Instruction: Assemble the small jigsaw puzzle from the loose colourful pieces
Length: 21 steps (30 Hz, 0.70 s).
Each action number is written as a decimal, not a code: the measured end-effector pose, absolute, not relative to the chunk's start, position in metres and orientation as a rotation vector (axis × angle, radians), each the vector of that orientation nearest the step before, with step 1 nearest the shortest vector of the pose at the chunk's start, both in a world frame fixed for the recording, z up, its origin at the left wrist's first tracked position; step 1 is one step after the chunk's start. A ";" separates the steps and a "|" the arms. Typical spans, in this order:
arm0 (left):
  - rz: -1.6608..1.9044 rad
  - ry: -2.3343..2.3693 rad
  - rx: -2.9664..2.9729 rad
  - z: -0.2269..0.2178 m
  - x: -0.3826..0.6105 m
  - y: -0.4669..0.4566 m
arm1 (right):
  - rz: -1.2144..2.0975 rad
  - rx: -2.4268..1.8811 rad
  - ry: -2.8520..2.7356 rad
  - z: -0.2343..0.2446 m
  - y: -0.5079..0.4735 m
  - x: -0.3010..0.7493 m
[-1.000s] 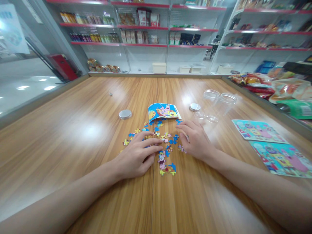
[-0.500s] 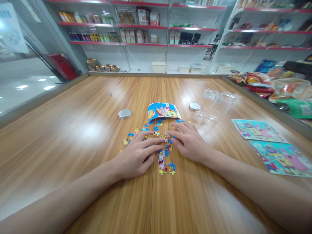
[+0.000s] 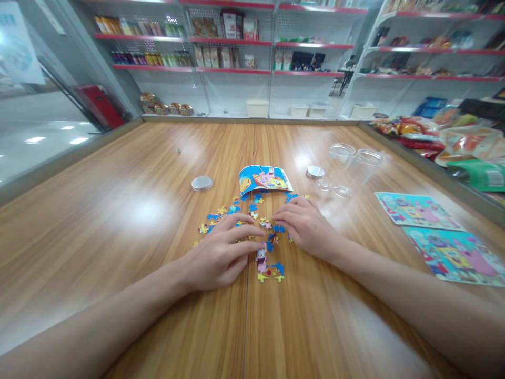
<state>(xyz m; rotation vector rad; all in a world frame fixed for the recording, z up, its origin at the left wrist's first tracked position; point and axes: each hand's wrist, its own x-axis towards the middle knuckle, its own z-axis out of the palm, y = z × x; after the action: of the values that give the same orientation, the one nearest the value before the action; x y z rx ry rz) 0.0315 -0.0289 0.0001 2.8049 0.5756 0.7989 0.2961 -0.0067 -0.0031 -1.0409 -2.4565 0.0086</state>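
My left hand (image 3: 224,252) lies over loose puzzle pieces (image 3: 223,210), fingers spread and stretched toward the middle, the index fingertip by the top of a joined strip. That joined part of the jigsaw (image 3: 262,261) shows a pink cartoon face with yellow and blue pieces below it. My right hand (image 3: 307,223) is just right of the central pieces (image 3: 265,223), its fingers bent and drawn together; whatever lies under its fingertips is hidden. Behind the pieces stands a curved picture sheet (image 3: 266,179) with the same cartoon figures.
Two silver lids (image 3: 202,183) (image 3: 315,172) flank the picture sheet. Clear plastic jars (image 3: 369,166) lie at the back right. Two cartoon picture cards (image 3: 420,211) (image 3: 457,255) are on the right. Snack bags (image 3: 469,142) crowd beyond the right edge, and stocked shelves (image 3: 232,71) stand behind the table.
My right hand's fingers have drawn together and bent, where they were more spread before. My left hand has shifted only slightly, its fingers still stretched out.
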 end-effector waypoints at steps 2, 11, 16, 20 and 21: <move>0.827 0.537 2.801 0.001 0.031 -0.029 | 0.011 -1.056 -2.468 -0.002 -0.007 0.295; 0.923 0.562 2.781 0.001 0.029 -0.029 | 0.053 -1.104 -2.383 -0.007 -0.007 0.293; 0.992 0.739 2.756 -0.001 0.029 -0.026 | 0.085 -1.104 -2.327 -0.005 -0.005 0.295; 0.923 0.784 2.772 0.001 0.031 -0.028 | 0.106 -1.060 -2.257 -0.004 -0.007 0.294; 0.915 0.788 2.773 0.001 0.031 -0.029 | 0.113 -1.044 -2.238 -0.004 -0.007 0.294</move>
<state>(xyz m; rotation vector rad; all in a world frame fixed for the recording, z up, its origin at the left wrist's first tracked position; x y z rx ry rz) 0.0308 -0.0288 0.0009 2.7726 0.7878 0.9148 0.2936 -0.0074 -0.0036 -1.0437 -2.2379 0.1132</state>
